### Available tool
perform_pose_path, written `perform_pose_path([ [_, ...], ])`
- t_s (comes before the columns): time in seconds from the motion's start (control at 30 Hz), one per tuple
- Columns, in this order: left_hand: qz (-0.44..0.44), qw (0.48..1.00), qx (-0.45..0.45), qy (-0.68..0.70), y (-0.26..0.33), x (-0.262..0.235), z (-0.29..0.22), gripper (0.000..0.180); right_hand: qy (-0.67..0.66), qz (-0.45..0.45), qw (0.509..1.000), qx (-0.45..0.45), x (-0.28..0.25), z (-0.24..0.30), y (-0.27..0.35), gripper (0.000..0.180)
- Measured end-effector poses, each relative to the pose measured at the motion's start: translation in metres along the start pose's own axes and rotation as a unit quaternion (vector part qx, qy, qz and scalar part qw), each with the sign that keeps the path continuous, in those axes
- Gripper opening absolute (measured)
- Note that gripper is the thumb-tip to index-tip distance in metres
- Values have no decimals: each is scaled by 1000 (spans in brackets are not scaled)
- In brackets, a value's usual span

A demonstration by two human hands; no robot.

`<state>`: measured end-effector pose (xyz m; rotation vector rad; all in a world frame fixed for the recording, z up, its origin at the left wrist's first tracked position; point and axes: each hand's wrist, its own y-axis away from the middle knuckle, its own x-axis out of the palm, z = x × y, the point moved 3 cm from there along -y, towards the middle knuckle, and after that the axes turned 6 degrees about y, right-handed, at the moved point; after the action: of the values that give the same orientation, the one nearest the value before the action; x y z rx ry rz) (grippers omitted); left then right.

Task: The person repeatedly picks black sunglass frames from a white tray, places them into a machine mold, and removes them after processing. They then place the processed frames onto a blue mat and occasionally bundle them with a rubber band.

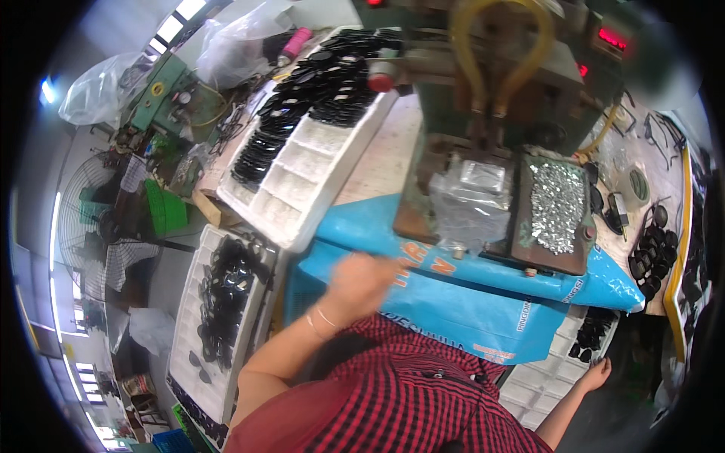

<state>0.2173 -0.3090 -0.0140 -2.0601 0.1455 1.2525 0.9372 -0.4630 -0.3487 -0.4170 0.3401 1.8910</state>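
Observation:
My left hand (pixel 361 285) is above the blue printed sheet (pixel 483 313) that hangs over the table's front edge and my lap. Motion blurs its fingers, so any grip is unclear. My right hand (pixel 597 374) is low on the right, beside a white compartment tray (pixel 540 381) with dark eyewear pieces (pixel 590 336) in its far end. Its fingers look curled; what they hold, if anything, I cannot make out. Ahead stands a green bench machine (pixel 453 106), a clear plastic bag (pixel 472 208) at its base. Right of the bag, a dark tray (pixel 559 260) holds small shiny silver parts (pixel 557 205).
At the left, a long white compartment tray (pixel 336 174) carries rows of black eyewear pieces (pixel 302 98). Nearer, another white tray (pixel 181 332) holds dark sunglasses (pixel 226 294). More sunglasses (pixel 653 253) lie by the table's right edge. A floor fan (pixel 106 226) stands beyond.

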Motion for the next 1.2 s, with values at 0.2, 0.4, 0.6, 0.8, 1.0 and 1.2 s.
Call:
perform_pose_path([
  [0.2,-173,975,-126,-69,-50,-84,173,12,-43,106,980,-164,30,198,139,28],
  [0.4,-59,991,-22,-122,-102,-42,271,6,-29,242,930,-276,103,294,263,18],
  [0.6,-32,990,14,-134,-128,-15,291,18,53,248,896,-365,112,330,322,13],
  [0.8,58,978,58,-191,-132,-22,297,14,73,128,870,-471,113,398,334,13],
  [1.0,93,970,86,-207,-130,-27,293,12,230,64,829,-506,151,440,318,20],
  [1.2,-146,989,-4,3,-127,-86,209,8,221,53,810,-541,189,458,299,15],
])
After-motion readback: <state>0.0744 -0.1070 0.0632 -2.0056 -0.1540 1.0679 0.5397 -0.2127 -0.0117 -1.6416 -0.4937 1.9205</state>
